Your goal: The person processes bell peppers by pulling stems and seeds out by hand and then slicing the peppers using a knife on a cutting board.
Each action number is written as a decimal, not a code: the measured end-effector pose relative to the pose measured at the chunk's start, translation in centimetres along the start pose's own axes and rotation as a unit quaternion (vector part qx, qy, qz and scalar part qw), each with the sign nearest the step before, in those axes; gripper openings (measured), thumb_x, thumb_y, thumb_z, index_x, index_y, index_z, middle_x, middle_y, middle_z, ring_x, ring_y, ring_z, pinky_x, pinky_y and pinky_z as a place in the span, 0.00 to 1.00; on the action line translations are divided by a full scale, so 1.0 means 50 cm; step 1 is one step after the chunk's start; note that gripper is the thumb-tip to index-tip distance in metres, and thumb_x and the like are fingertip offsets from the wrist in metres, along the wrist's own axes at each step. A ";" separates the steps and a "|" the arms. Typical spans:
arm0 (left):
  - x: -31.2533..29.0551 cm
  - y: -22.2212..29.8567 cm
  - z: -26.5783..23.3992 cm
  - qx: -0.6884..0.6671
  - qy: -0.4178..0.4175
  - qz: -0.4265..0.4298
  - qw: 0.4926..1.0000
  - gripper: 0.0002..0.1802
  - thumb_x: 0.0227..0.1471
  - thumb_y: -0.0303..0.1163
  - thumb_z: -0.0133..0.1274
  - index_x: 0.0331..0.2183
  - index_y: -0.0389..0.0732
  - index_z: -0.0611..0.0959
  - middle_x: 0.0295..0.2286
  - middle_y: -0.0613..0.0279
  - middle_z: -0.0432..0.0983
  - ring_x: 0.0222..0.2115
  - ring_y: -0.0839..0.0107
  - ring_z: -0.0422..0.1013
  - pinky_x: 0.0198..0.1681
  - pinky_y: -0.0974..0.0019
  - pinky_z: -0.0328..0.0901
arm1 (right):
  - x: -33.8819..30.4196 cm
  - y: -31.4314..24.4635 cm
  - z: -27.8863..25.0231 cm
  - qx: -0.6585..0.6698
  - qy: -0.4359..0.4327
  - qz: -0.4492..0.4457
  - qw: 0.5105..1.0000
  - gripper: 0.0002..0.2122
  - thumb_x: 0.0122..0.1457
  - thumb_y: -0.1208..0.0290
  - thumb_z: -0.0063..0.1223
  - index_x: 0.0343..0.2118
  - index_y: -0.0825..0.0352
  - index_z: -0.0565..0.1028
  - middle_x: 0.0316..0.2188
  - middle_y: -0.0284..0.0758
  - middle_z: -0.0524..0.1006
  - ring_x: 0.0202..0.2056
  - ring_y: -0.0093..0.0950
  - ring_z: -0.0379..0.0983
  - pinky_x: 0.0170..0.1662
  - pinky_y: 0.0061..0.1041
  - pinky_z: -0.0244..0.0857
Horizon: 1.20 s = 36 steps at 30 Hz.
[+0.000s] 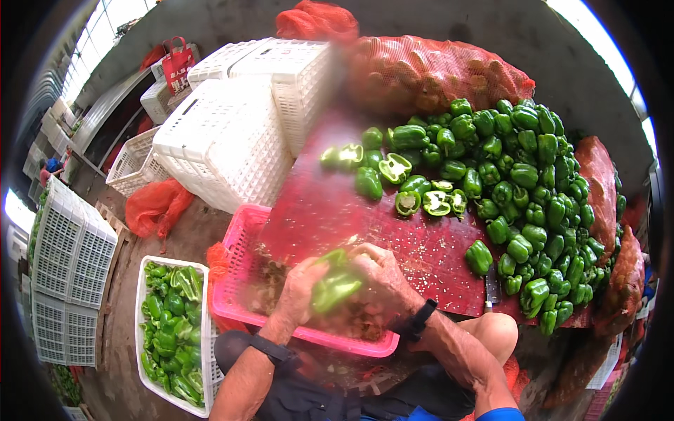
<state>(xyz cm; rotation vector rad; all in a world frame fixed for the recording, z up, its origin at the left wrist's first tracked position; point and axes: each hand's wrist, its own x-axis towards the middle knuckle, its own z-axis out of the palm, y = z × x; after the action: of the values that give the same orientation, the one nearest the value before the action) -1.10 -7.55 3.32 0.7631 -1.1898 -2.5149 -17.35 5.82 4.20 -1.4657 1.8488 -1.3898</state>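
Note:
Over the pink basket [232, 261], my left hand [298, 289] is closed around a green bell pepper [337, 290], which is cut open and smeared by motion. Close to its right side, my right hand [385, 272] has its fingers curled in; whatever they hold is hidden. Brown and pale scraps lie in the pink basket. On the red tabletop [316, 203] ahead, cut pepper halves [395, 168] show pale insides and seeds. A large pile of whole green peppers [526, 175] covers the right side of the table.
A knife [489, 303] lies at the table's near edge. To my left stands a white crate [205, 337] of cut peppers. White crates [217, 140] are stacked at the far left. A full red mesh sack [439, 74] lies behind the pile.

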 end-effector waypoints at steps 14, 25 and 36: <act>-0.020 0.001 -0.020 0.146 0.045 0.019 0.988 0.13 0.59 0.36 0.51 0.38 0.37 0.83 0.27 0.70 0.74 0.26 0.84 0.65 0.28 0.76 0.60 | 0.009 -0.014 0.036 0.204 0.002 0.211 0.956 0.13 0.54 0.75 0.50 0.41 0.73 0.77 0.32 0.44 0.80 0.33 0.32 0.78 0.37 0.28 0.73; -0.064 0.044 0.000 0.077 0.048 0.077 0.993 0.06 0.58 0.28 0.52 0.38 0.39 0.80 0.28 0.69 0.75 0.26 0.81 0.71 0.30 0.75 0.70 | 0.026 -0.142 -0.038 0.416 0.018 0.163 0.894 0.13 0.59 0.72 0.49 0.44 0.72 0.74 0.19 0.27 0.70 0.18 0.14 0.62 0.19 0.17 0.60; -0.069 0.022 -0.040 0.469 -0.008 0.252 0.846 0.08 0.59 0.28 0.49 0.34 0.36 0.80 0.30 0.60 0.73 0.28 0.72 0.71 0.33 0.67 0.66 | 0.032 -0.070 0.047 0.085 -0.234 0.127 0.960 0.09 0.60 0.68 0.52 0.38 0.66 0.78 0.21 0.34 0.77 0.22 0.26 0.74 0.27 0.31 0.69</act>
<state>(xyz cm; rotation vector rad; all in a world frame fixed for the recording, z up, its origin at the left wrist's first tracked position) 2.87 -8.04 4.34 0.4810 -2.2905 -1.4256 -14.37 3.50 6.65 -1.2796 1.5107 -0.9521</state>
